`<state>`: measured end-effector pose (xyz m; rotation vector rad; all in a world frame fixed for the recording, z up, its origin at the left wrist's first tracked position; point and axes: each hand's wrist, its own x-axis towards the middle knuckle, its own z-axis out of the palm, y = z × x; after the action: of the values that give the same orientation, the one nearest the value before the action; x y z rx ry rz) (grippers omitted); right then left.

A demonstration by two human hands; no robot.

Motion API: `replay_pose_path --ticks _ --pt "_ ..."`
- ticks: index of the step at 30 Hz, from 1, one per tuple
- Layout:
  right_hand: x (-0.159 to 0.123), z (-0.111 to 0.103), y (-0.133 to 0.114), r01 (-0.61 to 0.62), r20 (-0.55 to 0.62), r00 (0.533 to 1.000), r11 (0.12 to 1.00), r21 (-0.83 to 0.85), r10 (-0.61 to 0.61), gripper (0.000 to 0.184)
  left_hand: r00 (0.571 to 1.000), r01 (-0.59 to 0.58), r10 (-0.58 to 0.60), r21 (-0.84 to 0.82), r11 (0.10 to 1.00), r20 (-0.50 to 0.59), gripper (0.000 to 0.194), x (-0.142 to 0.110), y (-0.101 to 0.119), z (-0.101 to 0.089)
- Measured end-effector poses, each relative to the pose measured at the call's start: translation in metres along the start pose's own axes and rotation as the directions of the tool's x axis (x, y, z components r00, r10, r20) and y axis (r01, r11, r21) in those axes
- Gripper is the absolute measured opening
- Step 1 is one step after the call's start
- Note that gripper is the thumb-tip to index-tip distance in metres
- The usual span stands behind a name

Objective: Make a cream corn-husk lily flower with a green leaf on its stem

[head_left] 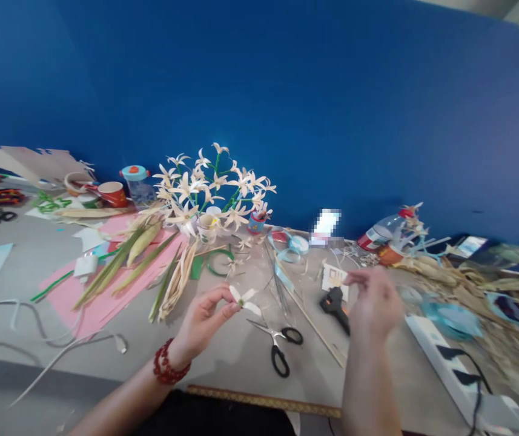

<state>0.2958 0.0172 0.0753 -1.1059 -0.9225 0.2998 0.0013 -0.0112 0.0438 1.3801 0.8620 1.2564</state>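
Observation:
My left hand, with a red beaded bracelet on the wrist, pinches a small white petalled flower by its centre. Below it on the table lie scissors with black handles, their blades apart. My right hand is raised at the right, blurred, its fingers partly hidden; whether it holds anything I cannot make out. Just left of it rests a black glue gun, next to a white card. Behind the hands stands a bunch of pale flowers on green stems.
Pink paper with corn husks lies at the left, near white cables. At the right are a power strip, a plastic bottle and dried husks. A thin stick lies right of the scissors. A blue wall rises behind.

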Motion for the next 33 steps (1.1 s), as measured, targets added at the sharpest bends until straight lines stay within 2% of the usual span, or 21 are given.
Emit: replay_pose_path --ticks 1,2,3,4,5,6,8,9,11,13,21,33 --pt "-0.009 0.000 0.001 0.000 0.119 0.993 0.993 -0.121 0.014 0.027 1.000 -0.003 0.003 -0.015 1.000 -0.001 0.018 0.000 0.000 0.000" --pt "-0.022 0.003 -0.001 0.018 0.280 0.959 0.984 -0.178 0.033 0.018 1.000 -0.007 0.007 -0.035 0.999 0.003 0.017 0.001 -0.001 0.002" --pt "-0.040 0.007 -0.004 0.032 0.442 0.896 0.984 -0.174 0.049 0.015 1.000 -0.012 0.013 -0.060 0.998 0.011 0.015 0.001 -0.002 0.004" --pt "-0.059 0.013 -0.008 0.029 0.549 0.834 0.991 -0.128 0.047 0.017 1.000 -0.017 0.019 -0.089 0.996 0.018 0.014 0.002 -0.003 0.007" --pt "-0.078 0.021 -0.013 0.001 0.617 0.786 0.997 -0.074 0.045 0.023 0.999 -0.020 0.023 -0.120 0.993 0.027 0.013 0.002 -0.004 0.010" --pt "-0.095 0.030 -0.018 -0.034 0.650 0.759 0.999 -0.019 0.038 0.028 0.999 -0.020 0.026 -0.152 0.988 0.034 0.012 0.002 -0.005 0.013" --pt "-0.120 0.048 -0.027 -0.084 0.627 0.779 0.993 0.077 0.017 0.031 0.999 -0.015 0.024 -0.217 0.976 0.038 0.010 0.001 -0.008 0.020" --pt "-0.128 0.056 -0.031 -0.106 0.588 0.809 0.987 0.122 0.014 0.029 0.999 -0.009 0.017 -0.250 0.968 0.030 0.009 0.000 -0.010 0.022" --pt "-0.134 0.068 -0.037 -0.128 0.518 0.855 0.974 0.185 0.014 0.023 1.000 0.003 -0.001 -0.313 0.950 0.006 0.007 -0.002 -0.011 0.027" --pt "-0.135 0.075 -0.040 -0.122 0.477 0.879 0.972 0.202 0.011 0.018 1.000 0.003 -0.007 -0.356 0.935 -0.011 0.006 -0.003 -0.012 0.029" --pt "-0.137 0.076 -0.038 -0.033 0.443 0.895 0.984 0.173 -0.047 0.014 1.000 -0.019 0.021 -0.380 0.925 0.002 0.009 -0.005 -0.010 0.030" --pt "-0.144 0.082 -0.033 0.106 0.355 0.922 0.982 0.153 -0.155 0.020 0.999 0.045 -0.044 -0.433 0.900 0.013 0.008 -0.004 -0.014 0.033"
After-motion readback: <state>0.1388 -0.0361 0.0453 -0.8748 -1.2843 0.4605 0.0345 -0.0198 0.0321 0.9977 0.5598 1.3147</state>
